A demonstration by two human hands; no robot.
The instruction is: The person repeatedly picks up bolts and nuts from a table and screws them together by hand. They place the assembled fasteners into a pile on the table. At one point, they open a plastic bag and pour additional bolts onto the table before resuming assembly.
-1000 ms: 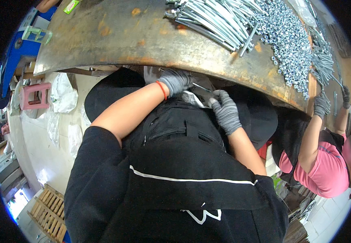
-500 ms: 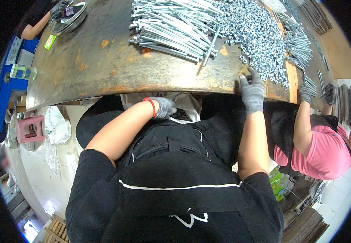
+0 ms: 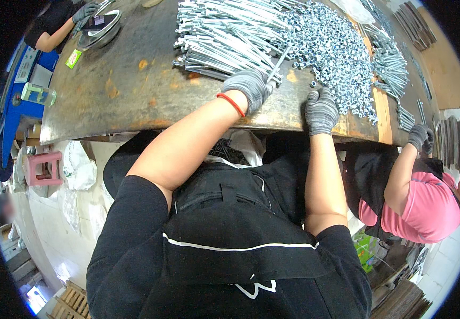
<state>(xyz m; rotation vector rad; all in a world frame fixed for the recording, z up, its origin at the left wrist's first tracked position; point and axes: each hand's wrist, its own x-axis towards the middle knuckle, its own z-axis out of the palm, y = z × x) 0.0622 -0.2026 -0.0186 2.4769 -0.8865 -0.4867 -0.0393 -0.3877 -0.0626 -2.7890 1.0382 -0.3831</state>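
Note:
My left hand (image 3: 249, 89), in a grey striped glove with a red band at the wrist, is at the near edge of a heap of long silver bolts (image 3: 224, 40). Its fingers are closed around the lower end of one slanting bolt (image 3: 279, 62), whose upper part sticks out beyond them. My right hand (image 3: 322, 112), gloved alike, rests by the table's front edge with its fingers curled in. Just beyond its fingertips lies a loose nut (image 3: 313, 84), beside the large spread of nuts (image 3: 336, 58). Whatever the right fingers hold is hidden.
The worn metal-topped table (image 3: 150, 101) curves in front of me. At right, a co-worker's gloved hands (image 3: 420, 138) are near more bolts (image 3: 392, 64). Another person's gloved hand (image 3: 85, 11) is by a metal bowl (image 3: 102, 37) at far left. A pink stool (image 3: 44, 169) stands on the floor.
My left hand has risen from my lap onto the table and closed on the bolt. My right hand has drawn back slightly, its fingers curling. The co-worker's hands at right have come together.

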